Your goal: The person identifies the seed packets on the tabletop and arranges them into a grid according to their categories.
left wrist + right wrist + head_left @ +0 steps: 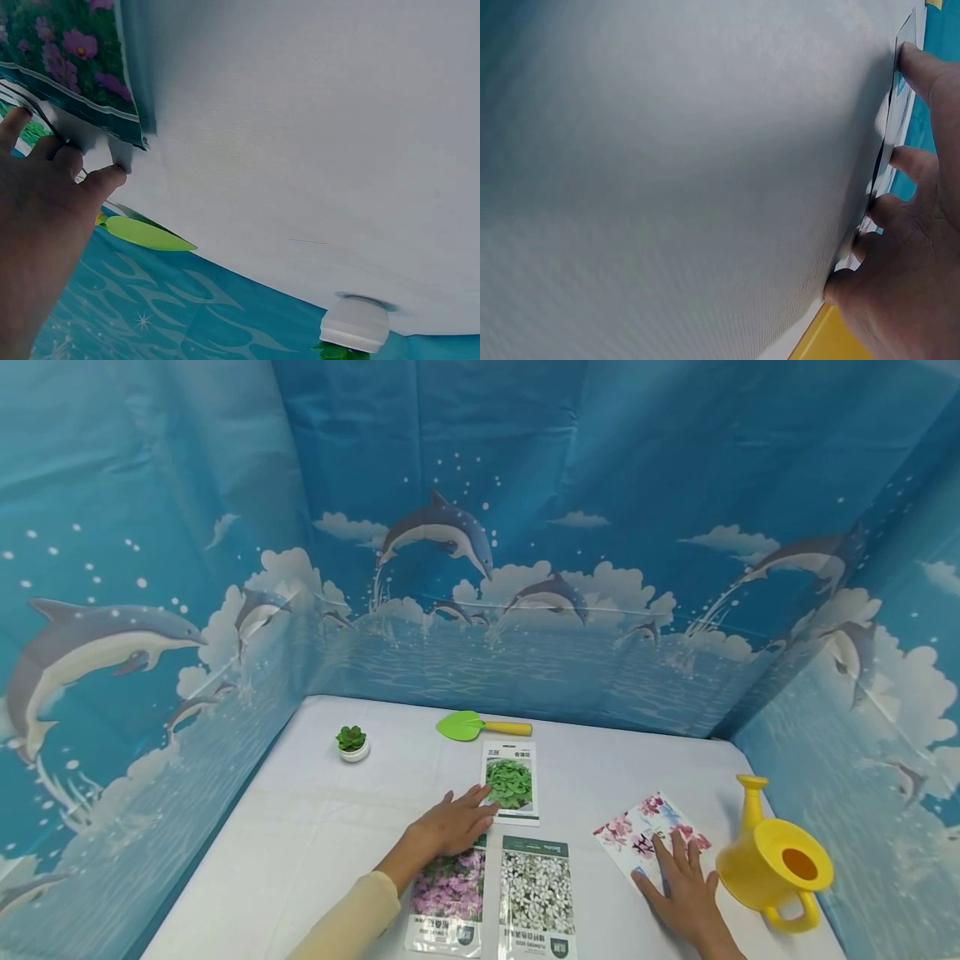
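My left hand (453, 825) lies over the far end of a pink-flower seed packet (448, 893), fingers stretched toward a leafy-green seed packet (517, 817). In the left wrist view its fingertips reach down just past the edge of the pink-flower packet (67, 52); whether they touch the green one is unclear. Beside the pink packet lies a white-flower seed packet (537, 889). On the right, my right hand (684, 893) rests with spread fingers on a white card or packet with pink blossoms (637, 827). The right wrist view shows the fingertips pressing its surface (904, 90).
A yellow watering can (765, 864) stands close to the right hand. Toward the back lies a green trowel (461, 725) with a yellow handle. A small potted succulent (352, 745) stands back left on the white table (300, 827). Dolphin-print curtains (480, 652) enclose three sides.
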`<state>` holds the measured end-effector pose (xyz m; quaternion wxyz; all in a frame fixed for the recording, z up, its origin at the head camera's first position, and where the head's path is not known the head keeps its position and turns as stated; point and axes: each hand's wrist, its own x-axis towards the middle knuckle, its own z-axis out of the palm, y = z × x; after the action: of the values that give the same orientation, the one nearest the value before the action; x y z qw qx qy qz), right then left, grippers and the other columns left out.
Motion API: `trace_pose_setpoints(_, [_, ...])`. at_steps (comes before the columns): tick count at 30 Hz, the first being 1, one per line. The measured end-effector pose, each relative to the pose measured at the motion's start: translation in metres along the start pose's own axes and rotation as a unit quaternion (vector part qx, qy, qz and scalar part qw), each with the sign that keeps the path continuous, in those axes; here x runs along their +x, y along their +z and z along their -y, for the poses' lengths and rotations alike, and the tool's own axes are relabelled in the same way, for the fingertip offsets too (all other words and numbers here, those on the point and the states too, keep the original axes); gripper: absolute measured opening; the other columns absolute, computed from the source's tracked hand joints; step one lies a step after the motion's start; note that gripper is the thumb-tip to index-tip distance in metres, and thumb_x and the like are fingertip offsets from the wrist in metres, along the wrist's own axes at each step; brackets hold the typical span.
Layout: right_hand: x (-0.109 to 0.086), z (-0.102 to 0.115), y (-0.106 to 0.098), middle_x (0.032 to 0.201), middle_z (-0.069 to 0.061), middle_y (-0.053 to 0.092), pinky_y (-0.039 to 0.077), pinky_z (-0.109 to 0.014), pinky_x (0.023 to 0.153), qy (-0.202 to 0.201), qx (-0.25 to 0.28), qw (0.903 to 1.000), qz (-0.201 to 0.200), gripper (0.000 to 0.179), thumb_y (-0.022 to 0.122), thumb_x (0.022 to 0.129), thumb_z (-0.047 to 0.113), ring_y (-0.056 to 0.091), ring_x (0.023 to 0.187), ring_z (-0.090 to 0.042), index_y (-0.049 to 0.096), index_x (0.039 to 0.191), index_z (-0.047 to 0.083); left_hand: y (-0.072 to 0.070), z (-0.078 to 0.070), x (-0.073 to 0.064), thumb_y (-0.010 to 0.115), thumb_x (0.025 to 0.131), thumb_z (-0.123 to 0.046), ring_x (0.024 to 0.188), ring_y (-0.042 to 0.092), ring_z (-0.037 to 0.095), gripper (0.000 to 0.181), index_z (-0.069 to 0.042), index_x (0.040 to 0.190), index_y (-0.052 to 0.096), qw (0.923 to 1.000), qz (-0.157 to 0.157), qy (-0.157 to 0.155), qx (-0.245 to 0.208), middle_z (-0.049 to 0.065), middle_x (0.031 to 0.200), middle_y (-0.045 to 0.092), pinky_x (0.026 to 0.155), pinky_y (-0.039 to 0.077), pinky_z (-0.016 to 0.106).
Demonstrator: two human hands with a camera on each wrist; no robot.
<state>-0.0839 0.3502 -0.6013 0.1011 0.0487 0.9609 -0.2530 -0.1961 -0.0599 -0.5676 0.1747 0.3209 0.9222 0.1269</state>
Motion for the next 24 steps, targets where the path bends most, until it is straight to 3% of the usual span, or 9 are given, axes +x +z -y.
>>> trace_pose_setpoints(24, [0.006, -0.006, 0.002, 0.172, -0.036, -0.009, -0.022, -0.083, 0.109, 0.013, -0.008, 0.9997, 0.017, 0.105, 0.06, 0.103, 0.066, -0.02, 0.154, -0.062, 0.02, 0.167, -0.007, -0.002, 0.018, -0.021, 0.037, 0.119, -0.037, 0.165, 0.023, 0.031, 0.052, -0.016, 0.166, 0.046, 0.9995, -0.02, 0.002, -0.024, 0.011, 0.178, 0.026, 0.131, 0.024, 0.06])
